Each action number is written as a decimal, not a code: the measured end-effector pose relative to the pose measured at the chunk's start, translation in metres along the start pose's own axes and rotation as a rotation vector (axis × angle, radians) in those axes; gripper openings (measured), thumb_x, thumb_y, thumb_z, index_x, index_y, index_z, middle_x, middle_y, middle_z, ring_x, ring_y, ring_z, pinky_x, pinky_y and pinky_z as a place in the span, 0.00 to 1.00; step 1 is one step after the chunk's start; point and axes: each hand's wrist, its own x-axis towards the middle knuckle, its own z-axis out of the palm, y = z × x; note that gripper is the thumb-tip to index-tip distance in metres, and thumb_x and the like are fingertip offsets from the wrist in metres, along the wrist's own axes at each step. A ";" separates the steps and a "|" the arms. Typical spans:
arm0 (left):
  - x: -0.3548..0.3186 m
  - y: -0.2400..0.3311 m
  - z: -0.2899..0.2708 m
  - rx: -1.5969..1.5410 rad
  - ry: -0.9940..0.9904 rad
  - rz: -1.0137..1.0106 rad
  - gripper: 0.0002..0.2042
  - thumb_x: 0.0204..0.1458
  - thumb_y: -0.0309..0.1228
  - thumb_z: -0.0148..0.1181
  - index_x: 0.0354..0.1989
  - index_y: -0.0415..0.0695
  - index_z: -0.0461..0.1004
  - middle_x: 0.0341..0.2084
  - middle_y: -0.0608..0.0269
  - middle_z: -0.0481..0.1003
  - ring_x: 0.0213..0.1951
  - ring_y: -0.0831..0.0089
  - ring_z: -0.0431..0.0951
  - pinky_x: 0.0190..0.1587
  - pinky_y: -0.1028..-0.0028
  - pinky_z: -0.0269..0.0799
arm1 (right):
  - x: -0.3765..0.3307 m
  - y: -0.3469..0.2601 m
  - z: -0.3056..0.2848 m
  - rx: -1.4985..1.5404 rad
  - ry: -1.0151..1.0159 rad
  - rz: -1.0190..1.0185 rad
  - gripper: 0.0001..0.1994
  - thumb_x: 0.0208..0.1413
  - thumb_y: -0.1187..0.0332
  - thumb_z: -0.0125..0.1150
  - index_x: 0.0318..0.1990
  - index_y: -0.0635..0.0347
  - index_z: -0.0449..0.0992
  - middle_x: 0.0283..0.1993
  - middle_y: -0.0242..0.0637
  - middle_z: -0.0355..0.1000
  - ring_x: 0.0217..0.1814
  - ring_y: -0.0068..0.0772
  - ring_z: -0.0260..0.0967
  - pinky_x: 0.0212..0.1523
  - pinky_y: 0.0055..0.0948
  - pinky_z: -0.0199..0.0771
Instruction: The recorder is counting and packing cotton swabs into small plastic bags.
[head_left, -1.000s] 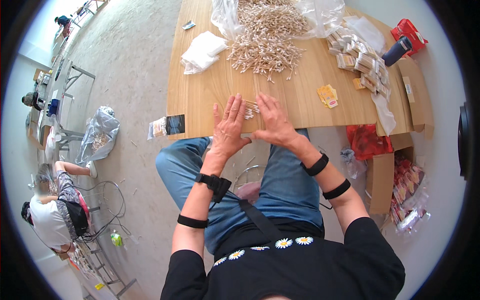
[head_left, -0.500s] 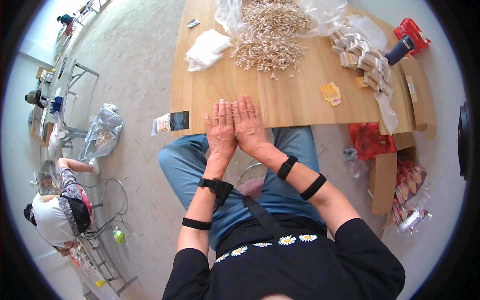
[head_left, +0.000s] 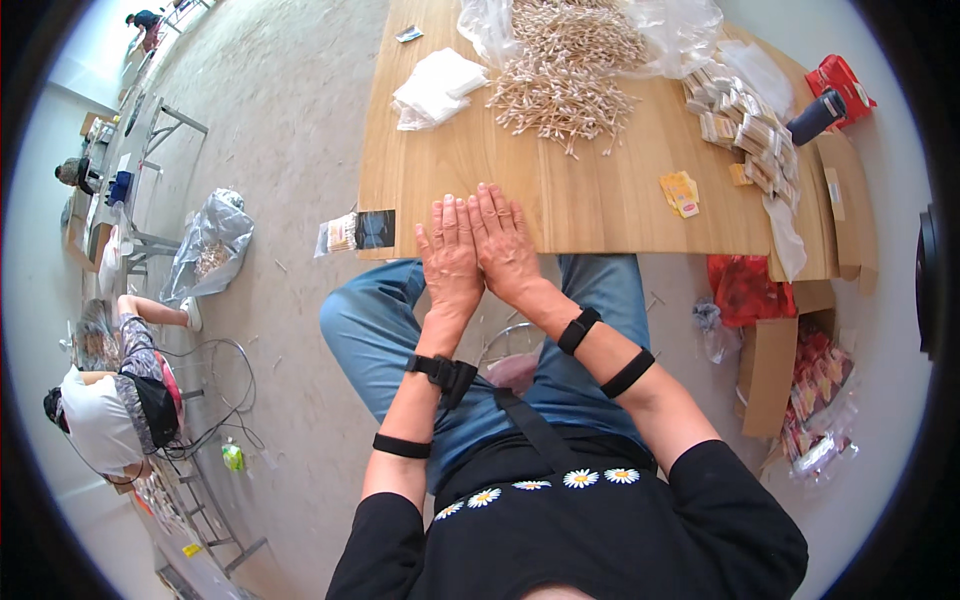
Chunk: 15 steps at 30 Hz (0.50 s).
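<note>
My left hand (head_left: 452,262) and my right hand (head_left: 503,250) lie side by side, palms down, at the near edge of the wooden table (head_left: 600,210). Their fingers stretch away from me and the inner edges touch. Whatever may be beneath the palms is hidden. Beyond the fingertips spreads a large heap of cotton swabs (head_left: 565,95) with pale sticks. To its left are stacked clear plastic bags (head_left: 437,88). Several yellow printed cards (head_left: 680,194) lie right of my hands. A bag of swabs (head_left: 341,234) and a dark flat piece (head_left: 377,229) rest at the left corner.
Bundled swab packs (head_left: 750,130) pile up on the right, near a dark blue bottle (head_left: 815,117) and a red bag (head_left: 840,90). Below the table's right side stands an open carton (head_left: 770,375) of red packages. On the left, a person (head_left: 110,420) bends near a grey plastic sack (head_left: 212,245).
The view has shifted, so the table sits slightly further right and higher. My hands stay flat, pressed closer together; thin pale stripes between the index fingers no longer show.
</note>
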 end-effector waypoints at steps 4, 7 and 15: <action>0.002 -0.016 -0.032 -0.165 -0.114 -0.058 0.47 0.40 0.33 0.68 0.71 0.38 0.49 0.71 0.52 0.49 0.73 0.59 0.45 0.71 0.50 0.38 | -0.002 0.005 -0.011 0.015 -0.070 0.014 0.46 0.40 0.67 0.68 0.69 0.69 0.52 0.75 0.52 0.43 0.79 0.49 0.36 0.75 0.46 0.37; -0.001 -0.028 -0.030 -0.196 -0.097 -0.112 0.54 0.32 0.35 0.74 0.70 0.37 0.49 0.71 0.52 0.48 0.73 0.60 0.44 0.72 0.50 0.37 | -0.001 0.002 -0.016 0.030 -0.054 0.017 0.50 0.35 0.66 0.72 0.69 0.69 0.52 0.75 0.53 0.43 0.79 0.50 0.37 0.76 0.45 0.38; -0.007 -0.021 -0.023 -0.055 -0.114 -0.099 0.53 0.35 0.40 0.71 0.71 0.37 0.47 0.72 0.52 0.45 0.74 0.62 0.40 0.72 0.48 0.27 | 0.008 -0.014 -0.010 0.087 -0.037 -0.022 0.48 0.37 0.63 0.71 0.67 0.72 0.54 0.74 0.57 0.44 0.79 0.53 0.37 0.76 0.46 0.37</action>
